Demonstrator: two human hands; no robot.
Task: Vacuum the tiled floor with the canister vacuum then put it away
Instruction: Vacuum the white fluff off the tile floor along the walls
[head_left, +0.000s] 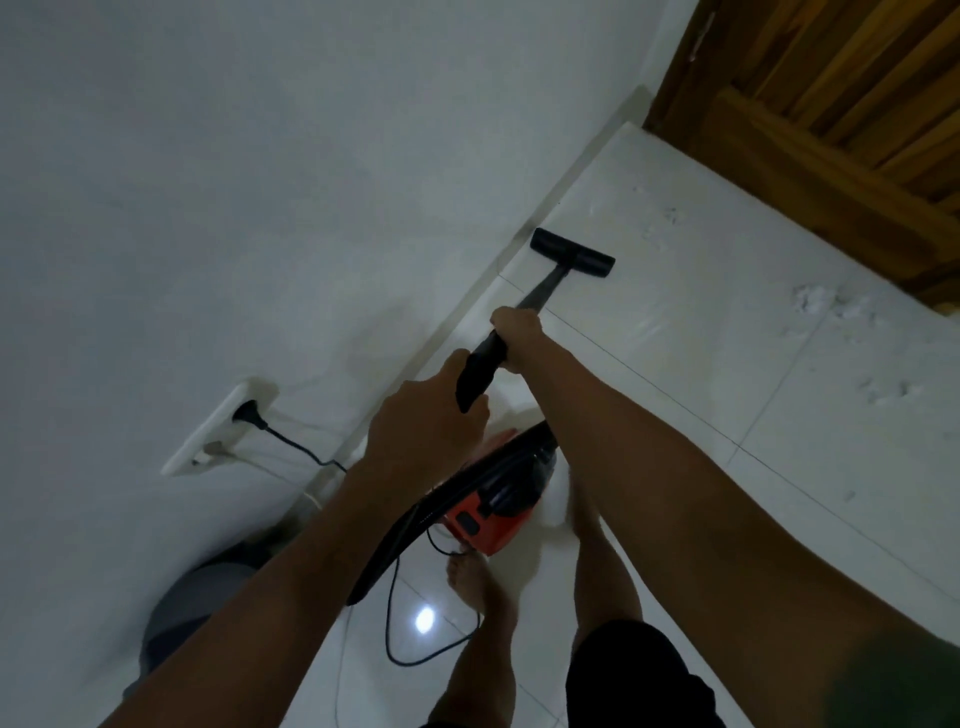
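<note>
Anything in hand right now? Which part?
Both hands grip the vacuum wand: right hand further down the tube, left hand on the wider black handle end where the hose joins.

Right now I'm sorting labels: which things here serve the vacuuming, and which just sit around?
Job: floor nozzle, wand, red canister, power cord, plug, debris.
Idle: wooden door, grey bin.

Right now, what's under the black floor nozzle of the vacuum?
The floor nozzle rests on white tiled floor beside the baseboard. Pale debris patches lie off to its side. Any dirt directly beneath it is covered.
</note>
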